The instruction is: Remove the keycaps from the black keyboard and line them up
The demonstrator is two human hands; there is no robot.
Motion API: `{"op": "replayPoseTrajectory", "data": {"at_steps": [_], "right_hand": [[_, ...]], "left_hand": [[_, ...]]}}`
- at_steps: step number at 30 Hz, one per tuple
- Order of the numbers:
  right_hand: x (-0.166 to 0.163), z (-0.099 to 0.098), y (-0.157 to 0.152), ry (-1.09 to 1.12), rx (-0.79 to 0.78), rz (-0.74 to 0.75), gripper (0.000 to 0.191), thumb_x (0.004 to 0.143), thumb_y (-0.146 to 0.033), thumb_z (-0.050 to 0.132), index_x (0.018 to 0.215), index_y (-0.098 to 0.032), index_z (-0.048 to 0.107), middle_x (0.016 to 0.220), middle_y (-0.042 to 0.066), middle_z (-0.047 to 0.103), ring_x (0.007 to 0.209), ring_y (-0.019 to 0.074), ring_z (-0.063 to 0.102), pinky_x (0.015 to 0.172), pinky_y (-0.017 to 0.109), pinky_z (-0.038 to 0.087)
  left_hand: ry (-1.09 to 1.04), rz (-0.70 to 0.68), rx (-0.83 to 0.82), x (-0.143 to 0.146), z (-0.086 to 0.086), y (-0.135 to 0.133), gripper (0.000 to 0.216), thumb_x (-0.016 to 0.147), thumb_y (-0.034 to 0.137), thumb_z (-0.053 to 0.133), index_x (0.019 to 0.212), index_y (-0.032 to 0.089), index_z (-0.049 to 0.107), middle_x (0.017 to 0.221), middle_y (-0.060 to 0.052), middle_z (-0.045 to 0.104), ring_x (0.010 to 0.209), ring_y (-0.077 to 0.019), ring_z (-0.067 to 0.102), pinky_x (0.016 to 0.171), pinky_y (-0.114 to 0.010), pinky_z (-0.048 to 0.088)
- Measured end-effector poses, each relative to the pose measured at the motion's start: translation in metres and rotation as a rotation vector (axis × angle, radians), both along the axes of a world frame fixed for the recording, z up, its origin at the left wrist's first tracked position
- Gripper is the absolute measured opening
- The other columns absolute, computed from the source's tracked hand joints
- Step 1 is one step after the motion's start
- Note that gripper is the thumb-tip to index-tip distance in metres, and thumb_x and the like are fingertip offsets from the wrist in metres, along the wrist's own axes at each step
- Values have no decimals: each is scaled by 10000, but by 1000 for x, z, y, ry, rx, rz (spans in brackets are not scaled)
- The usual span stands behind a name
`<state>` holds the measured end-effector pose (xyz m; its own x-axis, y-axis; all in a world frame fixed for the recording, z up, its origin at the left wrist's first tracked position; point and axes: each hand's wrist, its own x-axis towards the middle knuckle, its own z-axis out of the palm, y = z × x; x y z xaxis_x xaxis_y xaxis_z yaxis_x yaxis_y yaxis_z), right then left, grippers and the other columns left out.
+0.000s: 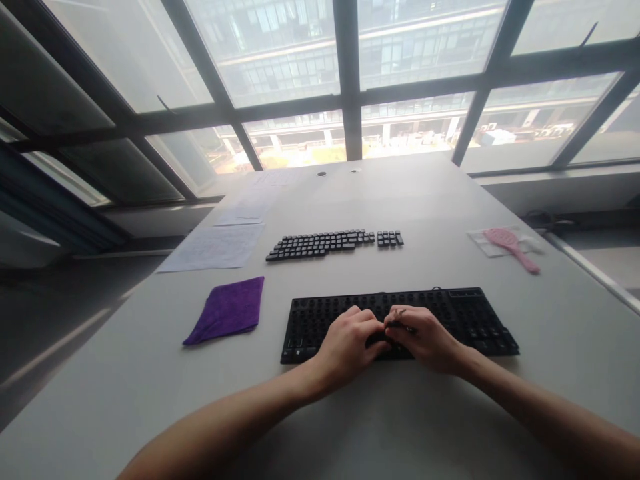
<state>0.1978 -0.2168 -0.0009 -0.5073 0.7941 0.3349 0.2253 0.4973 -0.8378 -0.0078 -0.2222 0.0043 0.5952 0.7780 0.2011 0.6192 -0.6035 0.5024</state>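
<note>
A black keyboard (463,313) lies on the white table in front of me; much of its main field shows bare switch sockets, while some keycaps sit on its bottom row and right side. Over its lower middle, my left hand (350,340) is closed, thumb and fingers drawn together near the bottom row. My right hand (423,337) meets it there, fingers pinched around a small, thin, dark object (399,319) whose kind I cannot make out. The fingertips of both hands touch or nearly touch, and what lies between them is hidden.
Behind the keyboard, loose black keycaps (320,245) lie in rows, with a smaller group of keycaps (390,239) beside them. A folded purple cloth (227,310) and paper sheets (213,247) are at left. A pink hairbrush (510,247) rests on a clear bag at right.
</note>
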Motion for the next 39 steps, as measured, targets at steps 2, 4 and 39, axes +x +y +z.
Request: {"op": "replayPoseTrajectory", "data": {"at_steps": [2, 4, 39], "right_hand": [[0, 2, 3, 29, -36, 3, 239, 966, -322, 551, 796, -180, 643, 744, 42, 614, 686, 171, 565, 661, 303, 460], [1, 3, 4, 37, -50, 11, 236, 960, -312, 562, 788, -177, 650, 722, 34, 608, 666, 165, 555, 650, 300, 456], [-3, -10, 4, 148, -237, -206, 219, 983, -381, 527, 891, -192, 587, 718, 3, 616, 633, 143, 560, 608, 263, 449]], "left_hand": [[-16, 22, 1, 1, -1, -1, 97, 855, 307, 711, 919, 235, 704, 879, -32, 673, 821, -195, 560, 745, -342, 476], [-37, 33, 6, 2, -2, -2, 80, 870, 293, 689, 924, 235, 705, 868, -32, 673, 817, -196, 564, 747, -345, 474], [5, -58, 449, 0, 11, -13, 186, 953, 173, 558, 1118, 198, 641, 1102, -77, 657, 964, -198, 590, 814, -338, 510]]}}
